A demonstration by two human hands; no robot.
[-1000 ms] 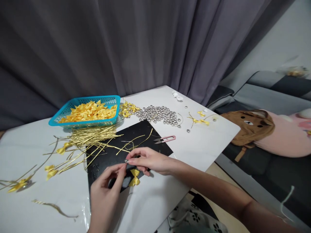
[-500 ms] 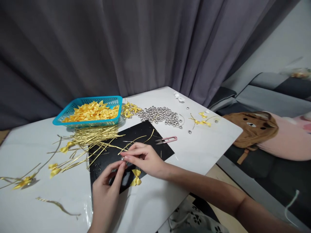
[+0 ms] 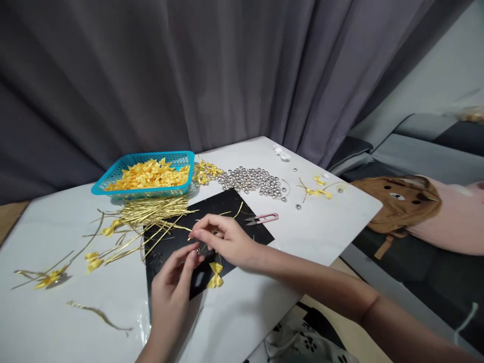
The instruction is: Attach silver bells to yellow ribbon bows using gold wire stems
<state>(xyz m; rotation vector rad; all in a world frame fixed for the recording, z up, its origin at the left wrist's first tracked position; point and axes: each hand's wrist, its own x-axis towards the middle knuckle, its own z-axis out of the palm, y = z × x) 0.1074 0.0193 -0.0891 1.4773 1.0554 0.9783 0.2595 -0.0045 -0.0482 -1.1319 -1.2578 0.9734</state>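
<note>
My left hand has its thumb and fingers closed on a small round silver bead over the black mat. Just above and to its right, my right hand is pinched, its fingertips slightly apart from the bead. What lies between those fingertips is too small to make out. A thin gold strand curves beneath the right hand. Below it, a yellow ribbon bow overlaps the mat's near edge. More gold strands lie heaped behind my left hand, some reaching onto the mat.
A blue basket of yellow bows stands at the back left. Silver beads are spread behind the mat. Pink-handled thread snips lie at its right. Loose bows with strands lie left; others lie right on the white table.
My right hand's fingertips have moved up and away from the bead, which both hands were touching. My left hand still holds it. The whole view has shifted slightly.
</note>
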